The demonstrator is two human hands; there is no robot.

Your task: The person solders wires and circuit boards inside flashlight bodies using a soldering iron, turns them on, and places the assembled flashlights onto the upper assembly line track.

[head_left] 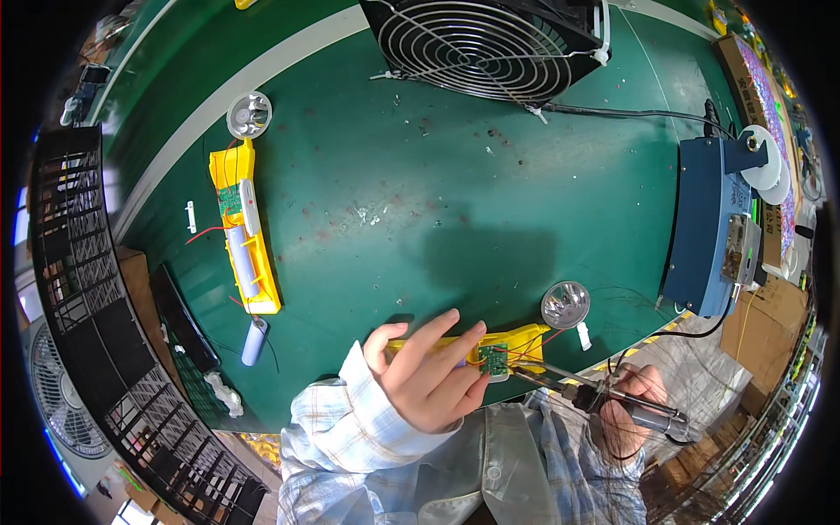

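My left hand (433, 372) lies across a yellow plastic flashlight housing (529, 337) at the table's near edge, its fingers spread over the far side and its lower fingers against the near side. Beside my fingertips a green circuit board (493, 358) with red wires shows in the housing; my palm hides the rest. My right hand (628, 411) is closed around a soldering iron (643, 413) with a thin metal tube along it. The iron's tip reaches the board's right end; whether it touches is too small to tell. A round reflector (565, 304) lies just beyond the housing.
A second opened housing (266, 278) with board, battery and reflector (249, 115) lies at the left, near a loose battery cell (254, 341). A black fan (486, 52) stands at the back. At the right are a blue soldering unit (700, 227) and a wire spool (768, 164).
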